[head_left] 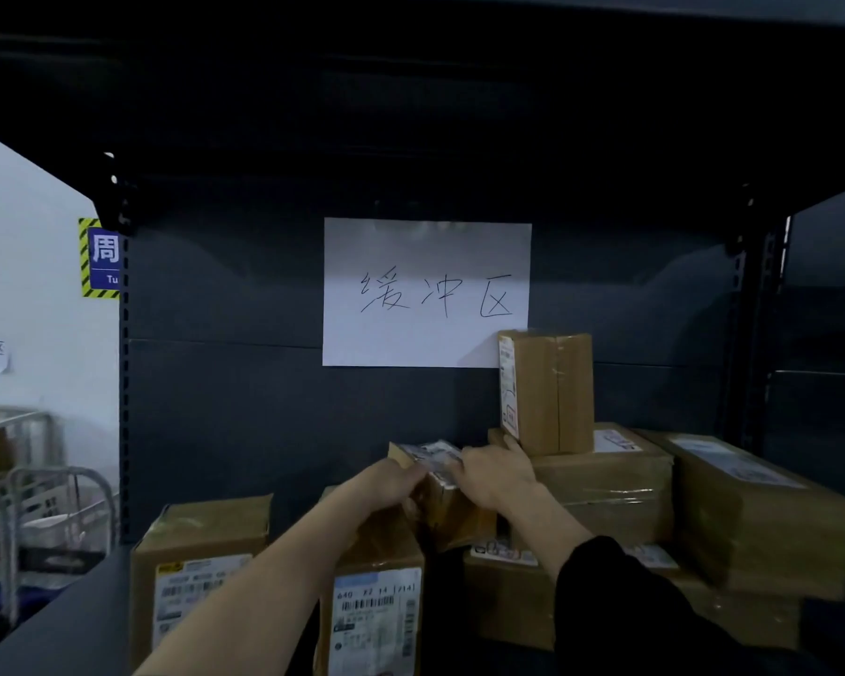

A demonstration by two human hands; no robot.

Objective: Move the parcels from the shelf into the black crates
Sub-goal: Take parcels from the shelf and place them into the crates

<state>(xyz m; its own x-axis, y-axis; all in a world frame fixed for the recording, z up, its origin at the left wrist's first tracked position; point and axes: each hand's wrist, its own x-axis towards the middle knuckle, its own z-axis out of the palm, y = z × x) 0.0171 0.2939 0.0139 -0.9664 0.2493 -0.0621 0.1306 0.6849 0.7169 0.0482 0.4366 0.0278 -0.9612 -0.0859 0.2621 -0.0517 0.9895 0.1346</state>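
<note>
Both hands meet on a small parcel [442, 500] at the middle of the dark shelf [245, 422]. The left hand [396, 480] curls its grip round the parcel's left edge; the right hand [496, 475] closes its grip over the labelled top from the right. The parcel seems lifted and tilted above the boxes around it, though blur makes that hard to confirm. Just right of the hands an upright box [552, 392] stands on a wide box [611, 485], with a long box [762, 509] beside them. Nearer the camera stand a left front box [196, 568] and a middle front box [376, 607], both labelled. A paper sheet [425, 295] with handwriting hangs on the shelf's back wall.
</note>
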